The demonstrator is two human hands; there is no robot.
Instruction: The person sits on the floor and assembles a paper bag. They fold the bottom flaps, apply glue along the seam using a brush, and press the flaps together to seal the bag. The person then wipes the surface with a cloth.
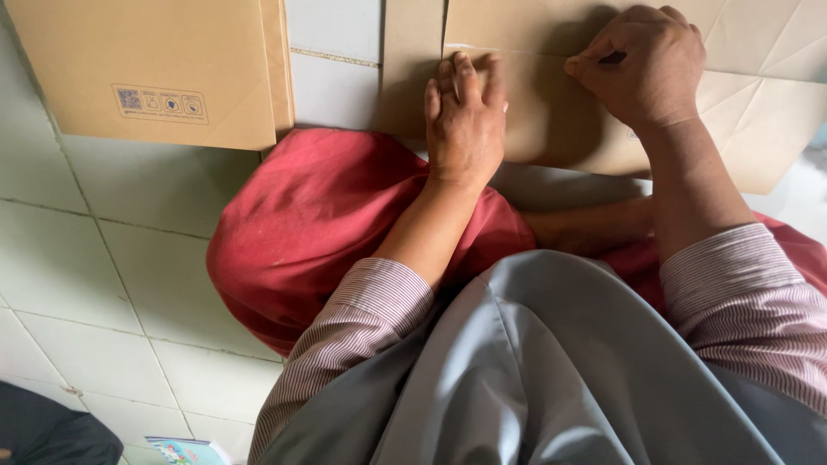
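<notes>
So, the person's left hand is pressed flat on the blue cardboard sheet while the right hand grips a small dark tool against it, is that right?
Not quite: the cardboard sheet is plain brown, not blue, as the head view shows. The left hand does press flat on it, and the right hand grips a small dark tool against it.

Tan cardboard sheet (551,120), red cloth (319,224), pinstriped pink sleeves (362,319).

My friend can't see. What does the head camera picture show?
A person's left hand presses flat on a sheet of brown cardboard on a white tiled floor, while the right hand grips a small dark tool against it. Red cloth covers their knees; a folded box lies nearby.
</notes>
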